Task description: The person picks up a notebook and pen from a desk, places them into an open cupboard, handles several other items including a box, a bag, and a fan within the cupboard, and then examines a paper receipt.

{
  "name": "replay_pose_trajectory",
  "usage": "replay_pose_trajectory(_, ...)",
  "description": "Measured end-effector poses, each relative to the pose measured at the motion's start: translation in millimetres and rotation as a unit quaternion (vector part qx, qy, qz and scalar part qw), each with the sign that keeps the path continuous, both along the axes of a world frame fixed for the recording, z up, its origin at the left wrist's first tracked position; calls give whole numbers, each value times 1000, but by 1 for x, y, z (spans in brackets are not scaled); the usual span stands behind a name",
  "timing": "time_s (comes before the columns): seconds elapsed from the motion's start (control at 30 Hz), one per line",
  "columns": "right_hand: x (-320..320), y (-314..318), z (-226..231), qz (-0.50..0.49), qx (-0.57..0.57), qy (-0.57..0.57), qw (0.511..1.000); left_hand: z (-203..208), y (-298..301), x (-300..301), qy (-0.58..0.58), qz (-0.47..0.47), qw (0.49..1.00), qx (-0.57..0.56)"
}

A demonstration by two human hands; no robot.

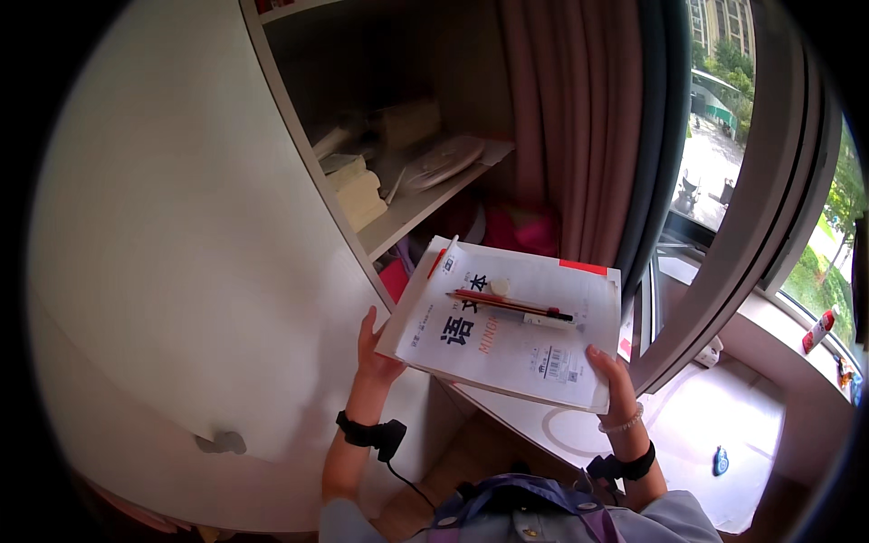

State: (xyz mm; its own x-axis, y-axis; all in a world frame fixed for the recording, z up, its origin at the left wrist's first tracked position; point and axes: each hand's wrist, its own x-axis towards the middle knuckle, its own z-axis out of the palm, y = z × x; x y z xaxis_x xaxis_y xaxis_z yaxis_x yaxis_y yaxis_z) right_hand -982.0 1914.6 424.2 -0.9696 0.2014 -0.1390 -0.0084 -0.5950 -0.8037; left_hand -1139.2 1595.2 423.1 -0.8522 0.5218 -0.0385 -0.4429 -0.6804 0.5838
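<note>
Between my two hands is a stack of exercise books [588, 288] with a white cover, large dark characters and red corner patches. My left hand [376, 356] supports its left edge, thumb up and fingers partly hidden beneath. At the lower right corner, my right hand [615, 378] grips the stack with its thumb on top. Lying across the cover are a few dark red and black pencils [507, 303], a small round whitish piece [499, 286] and a white block like an eraser [547, 321]. A white and red pen-like stick [443, 257] rests at the upper left corner.
Beyond the stack is an open cabinet shelf [398, 222] holding books [358, 195] and a pale pouch [444, 163]. A white door [208, 271] stands left, pink curtains [579, 127] and an open window frame [724, 294] right. A white table [688, 425] bears a small blue object [720, 461].
</note>
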Motion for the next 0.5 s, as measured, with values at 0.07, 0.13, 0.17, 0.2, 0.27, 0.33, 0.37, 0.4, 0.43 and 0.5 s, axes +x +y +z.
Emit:
replay_pose_trajectory(0.07,-19,1,13,-6,-18,30,999,16,13,-5,43,32,998,12)
replay_pose_trajectory(0.13,-40,5,24,-12,-23,61,998,30,24,-14,85,61,992,64)
replay_pose_trajectory(0.17,-52,6,32,-8,-23,69,997,43,32,-17,93,64,992,65)
replay_pose_trajectory(0.2,-64,6,40,-7,-27,98,995,58,43,-18,118,61,988,77)
replay_pose_trajectory(0.27,-87,11,54,-8,-44,134,990,82,67,-20,207,-2,969,134)
replay_pose_trajectory(0.33,-114,12,69,-9,-47,155,987,102,90,-40,225,20,968,113)
replay_pose_trajectory(0.37,-128,10,78,-11,-53,173,983,112,100,-49,239,40,966,89)
replay_pose_trajectory(0.4,-143,8,87,-21,-42,183,982,119,111,-59,245,47,964,93)
replay_pose_trajectory(0.43,-161,9,96,-15,-36,187,982,120,124,-71,238,84,965,68)
replay_pose_trajectory(0.5,-195,10,119,-14,-30,224,974,137,142,-99,207,129,968,61)
